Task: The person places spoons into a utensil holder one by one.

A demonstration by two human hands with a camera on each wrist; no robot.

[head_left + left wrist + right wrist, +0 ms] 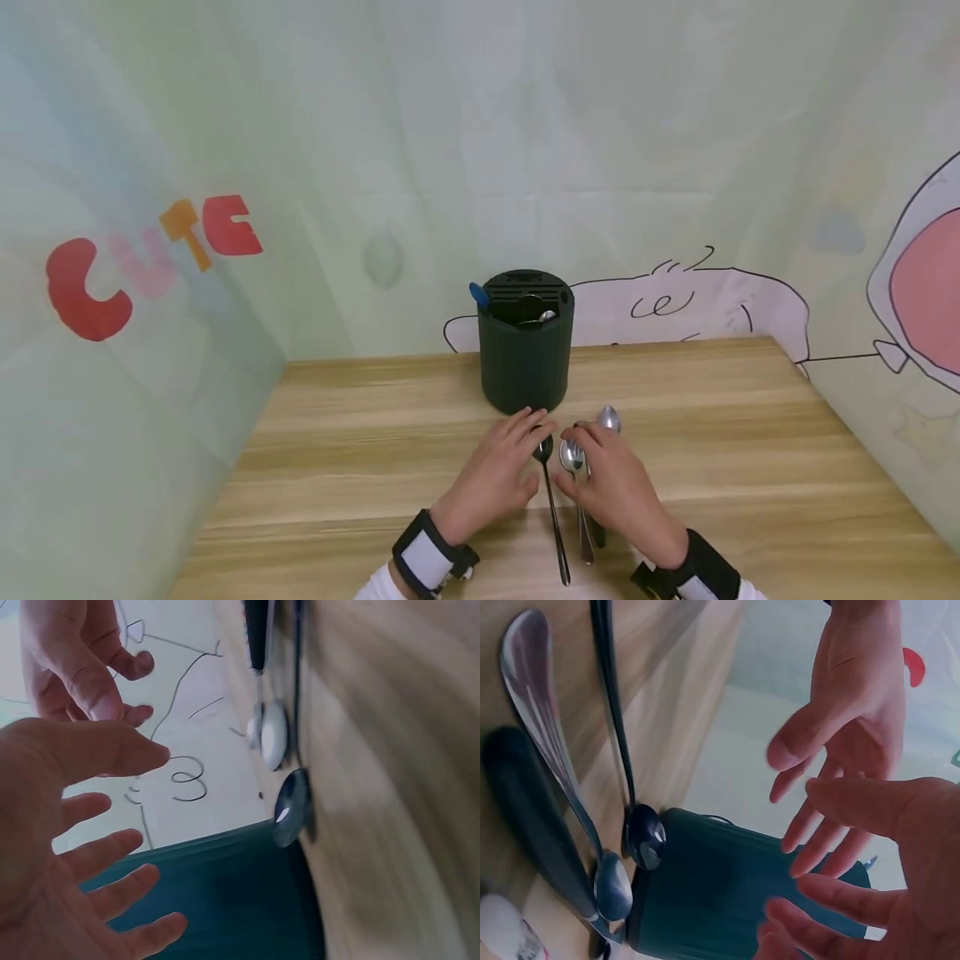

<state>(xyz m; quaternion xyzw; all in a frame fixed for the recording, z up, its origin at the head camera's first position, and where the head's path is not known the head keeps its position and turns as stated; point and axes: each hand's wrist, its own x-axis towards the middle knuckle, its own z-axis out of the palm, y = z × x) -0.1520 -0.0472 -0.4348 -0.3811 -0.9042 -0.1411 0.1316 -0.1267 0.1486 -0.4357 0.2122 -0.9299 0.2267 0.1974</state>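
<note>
Both hands hover over a row of spoons on the table, fingers loosely bent and holding nothing. My left hand (495, 475) is just left of a long dark spoon (556, 527), whose bowl lies near the holder. Beside it, my right hand (615, 479) is above a silver spoon (541, 679) and a black-handled utensil (529, 814), partly covering them in the head view. Another spoon bowl (609, 417) shows past the right fingers. Behind the hands stands a dark green cylindrical utensil holder (525, 367).
In the holder are a blue utensil (478, 293) and a silver spoon (547, 316). A white rounded piece (506, 930) with printing lies beside the black handle. The wooden tabletop (337, 467) meets printed curtains (420, 167) behind and at the sides.
</note>
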